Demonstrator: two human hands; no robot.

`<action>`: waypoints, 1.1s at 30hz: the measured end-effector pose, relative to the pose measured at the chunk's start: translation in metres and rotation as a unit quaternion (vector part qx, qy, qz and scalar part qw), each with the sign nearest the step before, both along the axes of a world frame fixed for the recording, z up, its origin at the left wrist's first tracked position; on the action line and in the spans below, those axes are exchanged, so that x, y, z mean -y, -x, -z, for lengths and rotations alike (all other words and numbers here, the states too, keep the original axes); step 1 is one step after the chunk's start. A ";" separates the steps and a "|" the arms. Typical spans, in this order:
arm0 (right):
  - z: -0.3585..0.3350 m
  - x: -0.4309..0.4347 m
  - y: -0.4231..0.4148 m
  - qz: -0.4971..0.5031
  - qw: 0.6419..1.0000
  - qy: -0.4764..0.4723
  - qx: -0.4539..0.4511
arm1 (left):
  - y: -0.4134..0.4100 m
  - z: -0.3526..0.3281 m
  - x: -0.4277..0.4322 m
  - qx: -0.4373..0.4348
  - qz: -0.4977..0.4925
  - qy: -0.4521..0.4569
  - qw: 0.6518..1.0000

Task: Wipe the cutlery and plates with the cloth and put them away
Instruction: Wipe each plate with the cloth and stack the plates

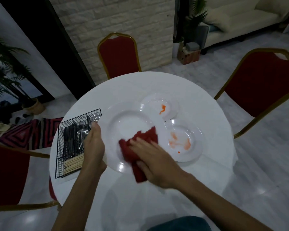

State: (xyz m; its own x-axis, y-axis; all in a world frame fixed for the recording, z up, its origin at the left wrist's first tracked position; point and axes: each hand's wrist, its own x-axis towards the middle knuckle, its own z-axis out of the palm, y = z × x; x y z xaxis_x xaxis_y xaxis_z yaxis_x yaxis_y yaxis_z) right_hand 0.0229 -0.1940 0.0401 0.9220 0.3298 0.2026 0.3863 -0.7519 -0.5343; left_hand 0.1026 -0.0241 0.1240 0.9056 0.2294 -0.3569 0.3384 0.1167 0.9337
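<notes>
Head view, the only one I have: I am partway through the plate-wiping step. My right hand point(154, 161) presses the red cloth point(137, 150) flat onto the large white plate point(128, 124), palm down with the fingers spread over the fabric rather than pinching it, so the grip there is a wide, flat hold on the cloth. The cloth lies bunched under and ahead of that hand, covering the plate's near right rim. My left hand point(93, 144) steadies the same plate at its left rim; its fingers curl round the edge, but I cannot tell how tightly that grip closes.

Beyond the cloth hand, two smaller plates rest on the round white surface point(157, 194). The far small plate point(169, 105) carries an orange-red smear near its middle, and the near small plate point(190, 145), just right of the cloth, shows paler orange streaks and one small red spot. Both overlap or touch the large plate's rim; which sits above I cannot tell.

Just left of the steadying hand stands the black wire cutlery caddy point(73, 147), holding dark-handled cutlery, a spoon and pale chopsticks.

The large plate's bowl looks clean where it shows, so I judge this plate nearly done. The next move calls for lifting the cloth clear and carrying it rightward onto the near stained plate, with the left hand shifting across to hold that one.
</notes>
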 end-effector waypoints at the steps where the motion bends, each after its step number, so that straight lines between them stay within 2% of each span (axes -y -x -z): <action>1: 0.001 0.007 -0.009 0.034 0.999 0.018 0.002 | 0.002 0.001 0.001 0.000 -0.003 0.015 1.000; 3: -0.004 0.009 -0.029 0.104 0.994 0.041 -0.006 | 0.008 0.003 0.012 -0.003 0.003 0.032 0.999; 6: -0.018 -0.019 -0.043 0.149 0.989 -0.002 -0.018 | 0.012 0.011 0.029 -0.020 0.015 0.021 0.999; 8: -0.026 -0.045 -0.032 0.114 0.992 -0.053 0.001 | 0.008 0.014 0.030 -0.018 0.018 0.017 1.000; 11: -0.031 -0.057 -0.012 0.016 0.993 -0.118 -0.022 | -0.002 0.008 0.018 -0.015 0.003 -0.003 1.000; 13: -0.024 -0.044 -0.007 -0.039 0.994 -0.094 -0.033 | -0.006 0.001 0.004 -0.006 -0.013 -0.002 1.000; 15: -0.012 -0.022 -0.010 -0.050 0.998 -0.011 -0.024 | -0.005 -0.004 -0.008 0.002 -0.019 -0.007 1.000; 17: -0.005 0.001 -0.016 -0.009 0.997 0.072 -0.002 | -0.003 -0.007 -0.014 0.000 -0.018 -0.001 1.000; 19: -0.006 0.014 -0.028 0.059 0.991 0.116 0.026 | 0.002 -0.005 -0.012 -0.002 -0.023 0.016 1.000; 21: -0.011 0.010 -0.039 0.127 0.985 0.113 0.032 | 0.008 0.000 -0.001 -0.011 -0.025 0.023 0.999; 23: -0.020 -0.010 -0.046 0.163 0.985 0.061 0.007 | 0.016 0.003 0.015 -0.027 -0.006 0.029 0.999; 26: -0.037 -0.048 -0.033 0.125 0.989 -0.070 -0.031 | 0.019 0.005 0.027 -0.027 0.022 0.023 0.999; 28: -0.041 -0.058 -0.011 0.071 0.990 -0.112 -0.041 | 0.013 -0.001 0.019 -0.015 0.015 0.006 1.000; 31: -0.028 -0.036 0.015 -0.012 0.997 -0.077 -0.018 | 0.006 -0.016 0.001 0.007 -0.006 -0.029 1.000; 33: -0.014 -0.006 0.013 0.002 0.999 -0.013 0.032 | 0.004 -0.024 -0.007 0.019 -0.007 -0.046 0.999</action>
